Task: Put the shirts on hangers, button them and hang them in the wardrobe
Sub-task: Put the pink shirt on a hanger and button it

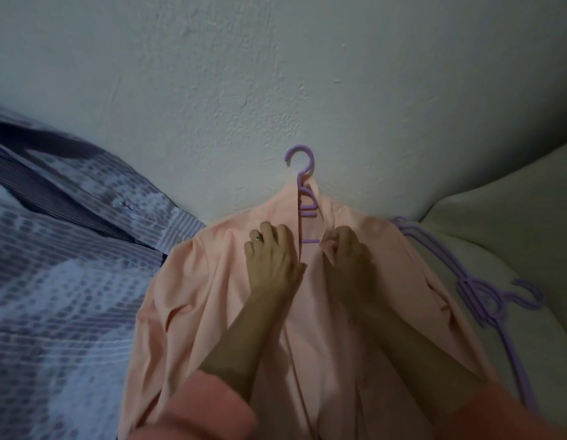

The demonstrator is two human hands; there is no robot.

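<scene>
The peach shirt point(212, 296) lay on the bed on its purple hanger point(303, 173). Left hand point(271, 258) pressed the placket w/ fingers bent; right hand point(345, 252) pinched the other edge. Risk, in my view: thin fabric could slip & misalign the buttons.

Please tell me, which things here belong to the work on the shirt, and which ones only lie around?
In use: pink shirt; purple hanger inside it; left hand resting on the shirt; right hand pinching the front edge.

Lying about: spare purple hangers; patterned bedding; cream pillow.

Peach shirt point(212, 290) lies flat, unbuttoned, on a purple hanger point(303, 173).
</scene>
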